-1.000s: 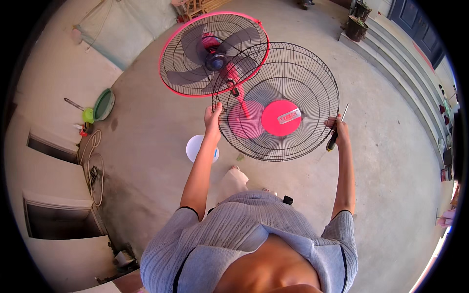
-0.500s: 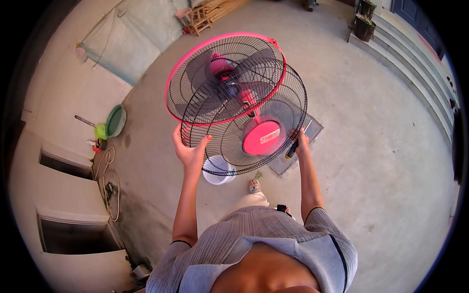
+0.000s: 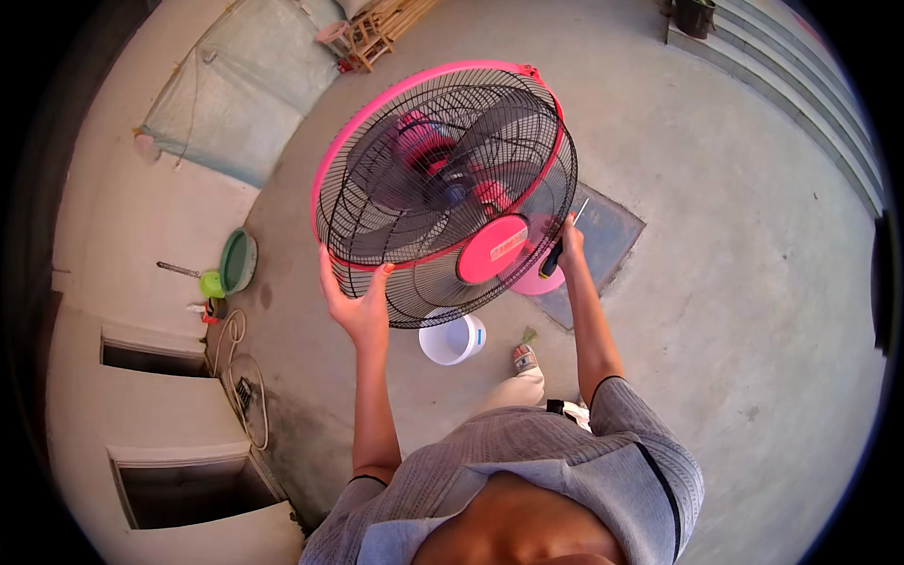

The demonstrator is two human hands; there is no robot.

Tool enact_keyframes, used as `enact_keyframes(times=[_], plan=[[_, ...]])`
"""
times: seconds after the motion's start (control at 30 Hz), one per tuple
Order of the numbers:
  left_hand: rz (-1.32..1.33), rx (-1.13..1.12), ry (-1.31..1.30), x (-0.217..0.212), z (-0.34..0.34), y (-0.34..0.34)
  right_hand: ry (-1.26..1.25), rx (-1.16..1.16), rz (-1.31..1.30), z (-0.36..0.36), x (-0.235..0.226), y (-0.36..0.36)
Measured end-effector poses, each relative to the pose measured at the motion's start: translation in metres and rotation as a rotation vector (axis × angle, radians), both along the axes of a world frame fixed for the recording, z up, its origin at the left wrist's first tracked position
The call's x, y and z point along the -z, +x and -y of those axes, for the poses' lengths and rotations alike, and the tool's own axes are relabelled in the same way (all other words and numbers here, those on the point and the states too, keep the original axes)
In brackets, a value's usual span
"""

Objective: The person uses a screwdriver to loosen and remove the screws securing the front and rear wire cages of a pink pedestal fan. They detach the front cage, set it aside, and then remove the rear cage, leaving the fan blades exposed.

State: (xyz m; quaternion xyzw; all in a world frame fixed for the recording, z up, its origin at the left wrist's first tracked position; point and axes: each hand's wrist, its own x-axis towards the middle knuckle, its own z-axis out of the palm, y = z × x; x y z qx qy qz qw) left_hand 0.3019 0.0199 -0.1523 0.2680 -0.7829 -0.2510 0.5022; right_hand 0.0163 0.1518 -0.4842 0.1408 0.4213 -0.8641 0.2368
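Front grille [image 3: 428,282] now pressed up against the fan [image 3: 443,179], black wires overlapping the rear cage inside the pink rim; a second ago held well apart from it, lower and to the right. Half a second ago only partly overlapped. Judged from that: grille being seated onto the cage, near alignment but lower edge seemingly hanging below the pink rim, so not yet fully home.

Left hand [image 3: 358,306] spread wide, palm and fingers flat against the grille's lower left edge, supporting rather than gripping. Right hand [image 3: 565,247] at the grille's right edge, curled around a screwdriver [image 3: 562,243] with dark handle and thin shaft pointing up; whether those fingers also pinch the wire, impossible to tell. Pink hub cap [image 3: 492,250] at the grille's centre, facing the camera.

Fan raised above the concrete floor [image 3: 734,311], blades and pink motor housing visible through both layers of wire.

Containers: white bucket [image 3: 452,339] on the floor just below the grille, open, appearing empty, though part of its inside hidden. Pink dish [image 3: 544,281] near the right hand, mostly hidden behind the grille, contents not visible. Green basin [image 3: 237,262] tilted near the wall at left, nothing seen in it, with a small green cup [image 3: 211,283] just beside.
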Motion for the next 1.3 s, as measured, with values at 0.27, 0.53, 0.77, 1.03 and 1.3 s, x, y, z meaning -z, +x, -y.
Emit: enact_keyframes(times=[0.27,0.53,0.77,1.03,1.3], plan=[[0.038,-0.02,-0.088,-0.007,0.009,-0.009,0.016,0.003,0.012,0.008,-0.003,-0.009],[0.03,-0.029,-0.133,-0.001,0.033,-0.009,0.043,0.008,0.009,0.01,-0.034,-0.009],[0.022,0.018,-0.136,-0.003,0.035,-0.01,-0.01,0.069,0.005,0.015,-0.057,-0.002],[0.001,0.031,-0.114,-0.001,0.04,-0.012,-0.049,0.026,-0.009,0.018,-0.05,-0.008],[0.007,0.051,-0.131,0.0,0.046,-0.013,-0.048,0.073,0.0,0.024,-0.047,-0.014]])
